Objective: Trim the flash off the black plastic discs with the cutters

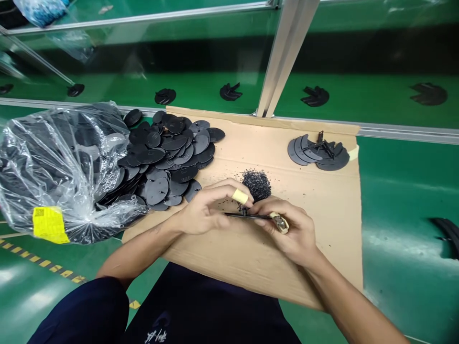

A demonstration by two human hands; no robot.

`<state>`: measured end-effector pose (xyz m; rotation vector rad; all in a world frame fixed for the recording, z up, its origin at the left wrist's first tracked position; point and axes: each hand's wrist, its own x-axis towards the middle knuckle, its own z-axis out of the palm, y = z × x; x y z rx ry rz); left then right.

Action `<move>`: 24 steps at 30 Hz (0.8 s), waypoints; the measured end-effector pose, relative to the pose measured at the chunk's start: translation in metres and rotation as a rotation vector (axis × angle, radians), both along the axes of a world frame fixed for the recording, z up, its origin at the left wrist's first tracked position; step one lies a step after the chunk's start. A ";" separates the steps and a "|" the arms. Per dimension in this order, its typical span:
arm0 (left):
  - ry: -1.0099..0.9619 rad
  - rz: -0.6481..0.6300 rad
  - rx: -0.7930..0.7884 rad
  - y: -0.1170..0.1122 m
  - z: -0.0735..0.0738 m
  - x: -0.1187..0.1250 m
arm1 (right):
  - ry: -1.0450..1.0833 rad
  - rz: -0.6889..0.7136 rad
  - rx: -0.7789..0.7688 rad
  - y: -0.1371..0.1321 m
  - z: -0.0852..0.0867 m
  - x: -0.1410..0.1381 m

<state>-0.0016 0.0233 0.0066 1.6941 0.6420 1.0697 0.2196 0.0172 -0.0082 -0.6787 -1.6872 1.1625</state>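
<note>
Over the cardboard, my left hand (206,210) is closed at one end of a thin black plastic disc (233,215), which appears almost edge-on. Yellow tape wraps one of its fingers. My right hand (292,229) is closed around a small tool (279,223) with a cream-coloured casing and a metallic end; its working tip is hidden by the fingers. The right fingertips meet the disc's other end. A small dark stub (244,210) stands up from the disc between both hands. Just beyond the fingers lies a heap of tiny black scraps (256,185).
A large pile of black oval discs (172,148) lies left on the cardboard sheet (251,258). Beside it bulges a clear plastic bag (64,162) of discs with a yellow label (50,224). Some stacked black pieces (317,153) rest at the back right. An aluminium post (287,57) rises behind.
</note>
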 end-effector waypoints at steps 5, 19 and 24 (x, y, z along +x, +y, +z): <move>-0.089 -0.035 -0.121 -0.001 -0.005 0.004 | 0.014 0.059 -0.124 0.001 0.007 0.001; 0.033 -0.043 -0.120 -0.008 -0.004 0.010 | -0.036 -0.030 0.109 -0.005 0.004 -0.001; -0.019 0.001 -0.234 -0.014 -0.009 0.018 | -0.061 -0.253 0.295 -0.010 -0.001 -0.003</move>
